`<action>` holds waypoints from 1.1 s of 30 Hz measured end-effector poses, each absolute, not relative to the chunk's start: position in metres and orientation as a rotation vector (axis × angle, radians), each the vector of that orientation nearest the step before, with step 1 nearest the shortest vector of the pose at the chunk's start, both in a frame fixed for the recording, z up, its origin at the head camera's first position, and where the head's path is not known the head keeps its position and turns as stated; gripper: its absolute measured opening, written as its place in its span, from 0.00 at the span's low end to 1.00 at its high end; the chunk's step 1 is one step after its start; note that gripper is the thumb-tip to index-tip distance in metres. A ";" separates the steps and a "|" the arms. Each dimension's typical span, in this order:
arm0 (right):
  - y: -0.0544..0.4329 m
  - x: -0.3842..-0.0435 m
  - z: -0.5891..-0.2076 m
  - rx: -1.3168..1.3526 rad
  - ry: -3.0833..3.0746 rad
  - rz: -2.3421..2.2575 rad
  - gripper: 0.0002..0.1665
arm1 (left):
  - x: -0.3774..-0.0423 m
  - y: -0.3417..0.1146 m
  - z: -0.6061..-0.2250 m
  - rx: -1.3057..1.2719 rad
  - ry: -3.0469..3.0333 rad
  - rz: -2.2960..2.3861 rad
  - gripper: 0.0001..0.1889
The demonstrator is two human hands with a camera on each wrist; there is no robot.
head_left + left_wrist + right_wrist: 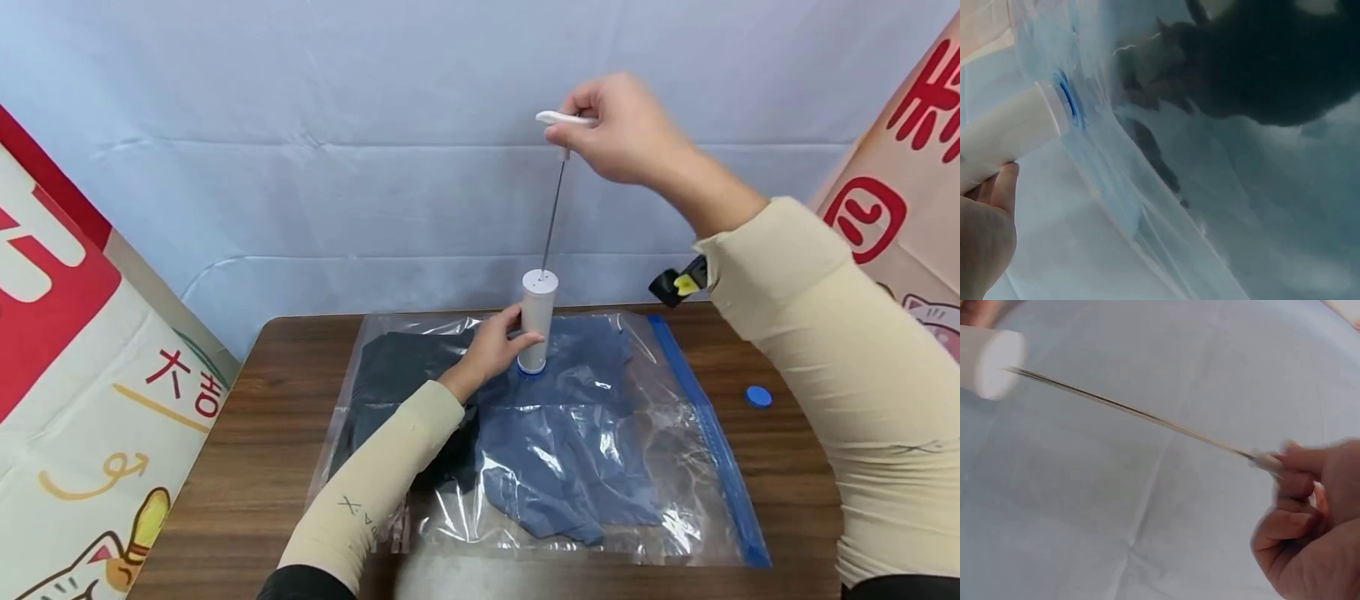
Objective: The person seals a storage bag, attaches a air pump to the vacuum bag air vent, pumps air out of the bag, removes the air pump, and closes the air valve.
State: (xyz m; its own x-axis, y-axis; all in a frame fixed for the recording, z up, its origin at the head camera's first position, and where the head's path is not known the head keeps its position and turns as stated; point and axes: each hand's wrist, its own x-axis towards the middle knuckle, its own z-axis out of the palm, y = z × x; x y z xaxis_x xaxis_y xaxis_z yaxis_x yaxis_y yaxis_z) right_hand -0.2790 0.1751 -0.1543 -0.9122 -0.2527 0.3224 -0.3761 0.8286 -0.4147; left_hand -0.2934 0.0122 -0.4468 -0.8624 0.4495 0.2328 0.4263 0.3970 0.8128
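A white hand pump (537, 321) stands upright on the blue valve (1067, 100) of a clear vacuum storage bag (637, 417). My left hand (491, 346) grips the pump's barrel low down, thumb on one side and fingers on the other. High above it, my right hand (618, 125) holds the pump's white T-shaped handle (562, 118), fingers curled around it. The thin metal rod (1129, 409) is drawn far out of the barrel. Inside the bag lie folded blue clothing (562, 467) and dark clothing (405, 375).
The bag's blue zip edge (712, 442) runs along its right side. A round blue cap (758, 396) lies on the wooden table (247, 467) right of the bag. A pale cloth backdrop (337, 183) hangs behind, with printed banners (97, 400) at both sides.
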 end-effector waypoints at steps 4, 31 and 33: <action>0.168 -0.278 -0.148 0.509 -2.734 0.661 0.19 | -0.292 0.011 -0.446 0.812 2.615 1.505 0.29; 0.175 -0.290 -0.279 0.708 -3.043 0.623 0.14 | -0.293 0.013 -0.451 0.856 2.555 1.561 0.27; 0.175 -0.291 -0.275 0.719 -3.019 0.642 0.13 | -0.294 0.013 -0.451 0.853 2.554 1.568 0.27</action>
